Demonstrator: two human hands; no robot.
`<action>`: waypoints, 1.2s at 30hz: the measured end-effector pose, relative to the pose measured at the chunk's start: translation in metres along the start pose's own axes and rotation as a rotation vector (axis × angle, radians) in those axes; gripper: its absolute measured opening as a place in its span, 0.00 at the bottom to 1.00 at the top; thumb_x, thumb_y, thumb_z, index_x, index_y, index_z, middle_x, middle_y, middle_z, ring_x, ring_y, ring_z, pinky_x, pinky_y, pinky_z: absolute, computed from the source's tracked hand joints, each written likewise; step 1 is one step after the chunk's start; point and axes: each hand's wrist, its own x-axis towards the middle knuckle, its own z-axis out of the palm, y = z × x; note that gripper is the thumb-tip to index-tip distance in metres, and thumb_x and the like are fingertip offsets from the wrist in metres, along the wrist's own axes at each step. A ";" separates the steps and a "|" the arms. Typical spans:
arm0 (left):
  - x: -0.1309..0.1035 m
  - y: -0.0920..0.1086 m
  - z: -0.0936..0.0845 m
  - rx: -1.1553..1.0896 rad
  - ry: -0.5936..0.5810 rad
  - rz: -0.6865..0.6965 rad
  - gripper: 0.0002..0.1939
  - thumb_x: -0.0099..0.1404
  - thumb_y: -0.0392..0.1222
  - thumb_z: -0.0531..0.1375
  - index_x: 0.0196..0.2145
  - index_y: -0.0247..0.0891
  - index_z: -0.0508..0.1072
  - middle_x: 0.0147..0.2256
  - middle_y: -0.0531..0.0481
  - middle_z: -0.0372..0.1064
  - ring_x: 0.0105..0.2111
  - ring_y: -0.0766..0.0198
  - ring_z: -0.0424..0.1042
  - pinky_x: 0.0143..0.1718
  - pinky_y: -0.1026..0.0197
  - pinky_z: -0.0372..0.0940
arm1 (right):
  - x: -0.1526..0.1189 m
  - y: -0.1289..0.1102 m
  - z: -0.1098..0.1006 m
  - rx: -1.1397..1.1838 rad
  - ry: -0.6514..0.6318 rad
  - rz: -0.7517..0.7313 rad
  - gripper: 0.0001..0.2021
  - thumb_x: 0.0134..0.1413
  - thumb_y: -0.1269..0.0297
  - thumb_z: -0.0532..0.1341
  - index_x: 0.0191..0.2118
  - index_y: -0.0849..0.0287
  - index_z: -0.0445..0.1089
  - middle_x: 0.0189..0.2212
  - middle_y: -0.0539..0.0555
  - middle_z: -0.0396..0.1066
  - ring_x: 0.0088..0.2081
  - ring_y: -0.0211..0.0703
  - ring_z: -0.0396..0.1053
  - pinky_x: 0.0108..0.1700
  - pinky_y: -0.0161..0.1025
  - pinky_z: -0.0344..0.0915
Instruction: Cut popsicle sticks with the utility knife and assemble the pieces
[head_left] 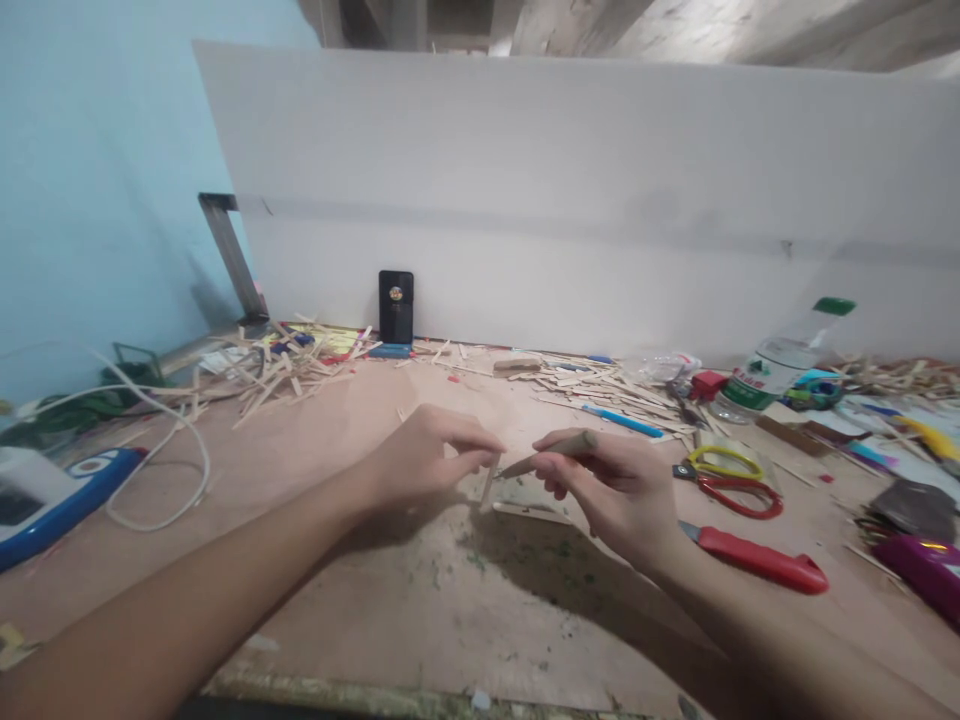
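Over the middle of the wooden tabletop (360,600), my left hand (424,455) pinches a thin flat wooden stick (489,485) between thumb and fingertips, and the stick points down toward the table. My right hand (626,490) is closed around a greyish-brown tapered tool (566,449), thick at its back end. Its narrow tip is at or very near the stick; contact cannot be made out. Just below lies a pale flat strip (532,513) on the table, partly under the right hand's fingers. Dark and green specks dot the surface there.
Right of my right hand lie scissors (739,497) with yellow and red handles and a red-handled knife (761,560). Beyond are a blue pen (622,421), loose wooden sticks (615,395) and a plastic bottle (776,365). A phone (396,306) leans at the back; a white cable (202,460) curls left.
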 end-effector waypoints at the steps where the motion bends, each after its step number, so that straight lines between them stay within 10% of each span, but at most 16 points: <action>1: 0.000 0.000 0.000 0.002 -0.007 0.005 0.10 0.68 0.33 0.63 0.41 0.37 0.85 0.38 0.49 0.84 0.37 0.63 0.79 0.41 0.64 0.69 | 0.000 0.000 0.000 -0.002 0.009 -0.004 0.08 0.62 0.68 0.68 0.30 0.57 0.79 0.26 0.50 0.80 0.21 0.34 0.70 0.23 0.30 0.68; 36: 0.002 0.004 0.000 0.045 -0.008 0.036 0.10 0.67 0.33 0.62 0.40 0.36 0.85 0.36 0.47 0.83 0.36 0.62 0.79 0.41 0.63 0.69 | -0.006 -0.003 0.011 -0.099 -0.032 -0.014 0.09 0.63 0.70 0.67 0.30 0.57 0.76 0.23 0.45 0.78 0.22 0.30 0.71 0.27 0.25 0.65</action>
